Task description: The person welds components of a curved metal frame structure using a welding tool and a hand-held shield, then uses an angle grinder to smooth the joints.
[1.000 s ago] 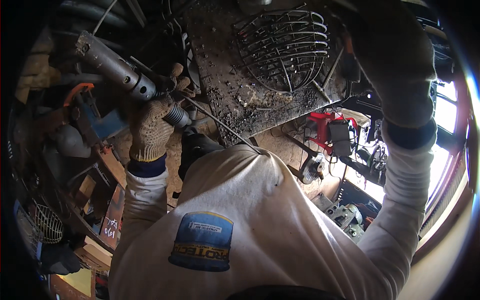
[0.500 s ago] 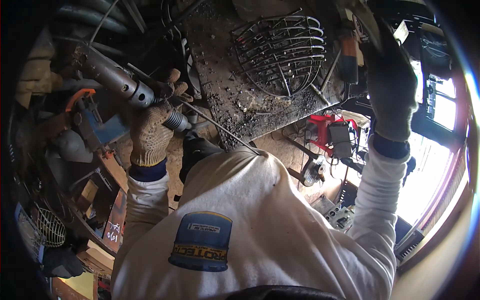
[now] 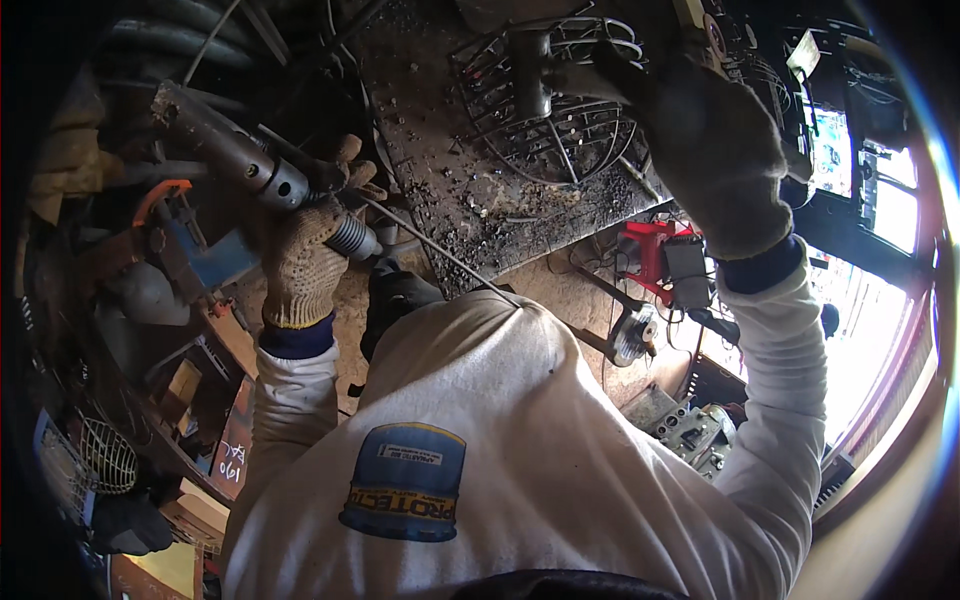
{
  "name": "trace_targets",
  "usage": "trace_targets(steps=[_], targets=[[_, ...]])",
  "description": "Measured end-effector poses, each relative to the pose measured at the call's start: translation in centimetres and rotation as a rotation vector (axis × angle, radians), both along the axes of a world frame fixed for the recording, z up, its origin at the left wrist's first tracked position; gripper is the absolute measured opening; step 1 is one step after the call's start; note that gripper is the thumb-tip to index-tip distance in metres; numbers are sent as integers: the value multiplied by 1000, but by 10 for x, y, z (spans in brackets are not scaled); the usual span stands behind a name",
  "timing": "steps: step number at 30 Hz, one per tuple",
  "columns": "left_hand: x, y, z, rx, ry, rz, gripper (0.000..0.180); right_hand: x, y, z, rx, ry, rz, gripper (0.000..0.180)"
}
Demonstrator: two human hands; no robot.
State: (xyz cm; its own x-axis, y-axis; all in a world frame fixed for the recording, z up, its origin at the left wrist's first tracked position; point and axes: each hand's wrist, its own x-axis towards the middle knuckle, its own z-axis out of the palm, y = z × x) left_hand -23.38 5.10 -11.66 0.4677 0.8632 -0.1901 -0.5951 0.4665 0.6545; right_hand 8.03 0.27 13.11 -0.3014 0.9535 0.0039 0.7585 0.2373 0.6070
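My left hand (image 3: 302, 262), in a knitted work glove, is closed where a thin metal rod (image 3: 440, 247) crosses a thick metal tube (image 3: 228, 150). This tube has a collar with holes, and a threaded end (image 3: 353, 238) shows beside the glove. From the hand, the rod slants toward my shirt front. It seems gripped, though the fingers partly hide the hold. My gloved right hand (image 3: 715, 150) grips a hammer (image 3: 531, 76) by its handle. The hammer head is over a round wire grille (image 3: 570, 150) on the dark work table (image 3: 440, 170); contact cannot be judged.
Metal bits litter the table. Beyond its near edge are a red stand (image 3: 648, 262), an angle grinder-like tool (image 3: 632, 335) and a grey machine with knobs (image 3: 695, 435). A blue-and-orange metal tool (image 3: 205, 255) and a wire guard (image 3: 105, 455) lie at left.
My right hand has swung left and inward from the far right, bringing the hammer over the wire grille. My left hand and the rod stay nearly still.
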Motion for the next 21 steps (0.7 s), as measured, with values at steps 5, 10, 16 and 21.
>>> trace_targets(steps=[5, 10, 16, 21], targets=[[2, -5, 28, -89, -118, -12, 41, -19, 20, 24, -113, 143, -182, 31], [2, -6, 25, -133, -115, -9, 60, -9, -6, 2, 63, -114, -79, 36], [1, -2, 27, -97, -189, -29, 41, 1, -2, 19, 26, 387, -153, 33], [1, -4, 29, -113, -110, 21, 54, 50, -46, -10, 257, 648, -502, 36]])
